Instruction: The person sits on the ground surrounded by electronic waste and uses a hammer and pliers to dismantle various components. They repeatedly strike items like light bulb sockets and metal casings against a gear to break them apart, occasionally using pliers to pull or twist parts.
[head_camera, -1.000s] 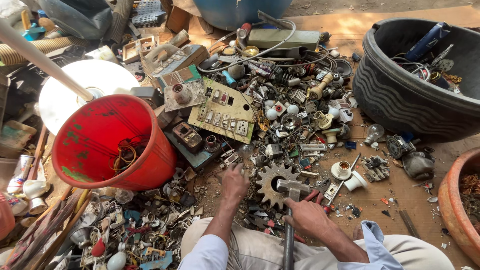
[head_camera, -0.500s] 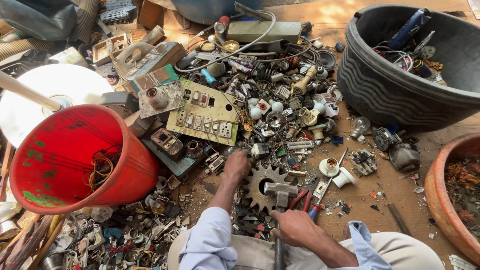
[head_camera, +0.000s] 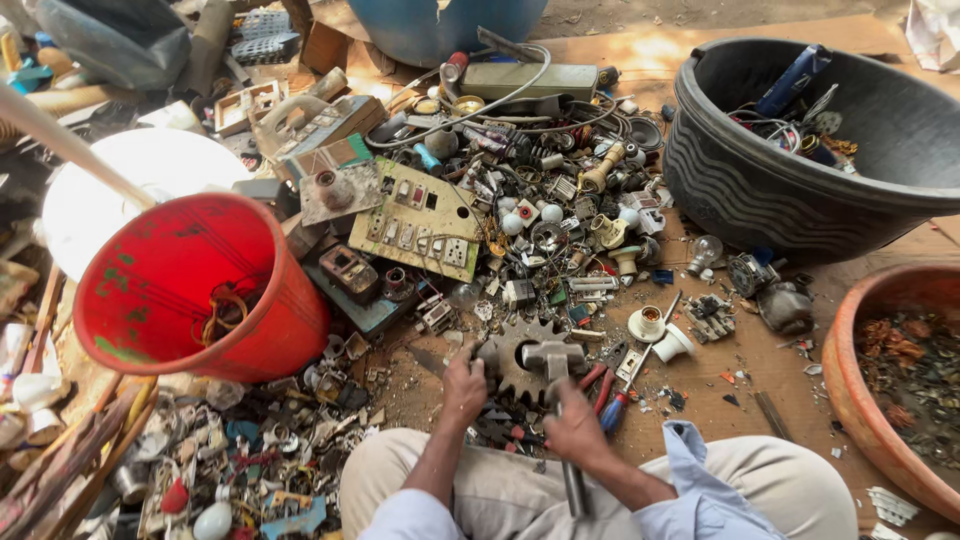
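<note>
both hands busy | our left hand (head_camera: 463, 385) is pinning the gear (head_camera: 520, 357) steady | our right hand (head_camera: 575, 430) is gripping the hammer (head_camera: 553, 358) over it

— Where does your left hand (head_camera: 463, 385) sit?
— On the ground at the left edge of the gear (head_camera: 520, 358); your right hand (head_camera: 577, 428) holds the hammer (head_camera: 553, 362), whose head rests on that gear.
— And around you?
— A bucket (head_camera: 200, 290) lies tipped to your left; a switch panel (head_camera: 415, 220) lies beyond the gear; a large tub (head_camera: 790, 190) stands far right; pliers (head_camera: 612, 400) lie just right of the hammer.
</note>
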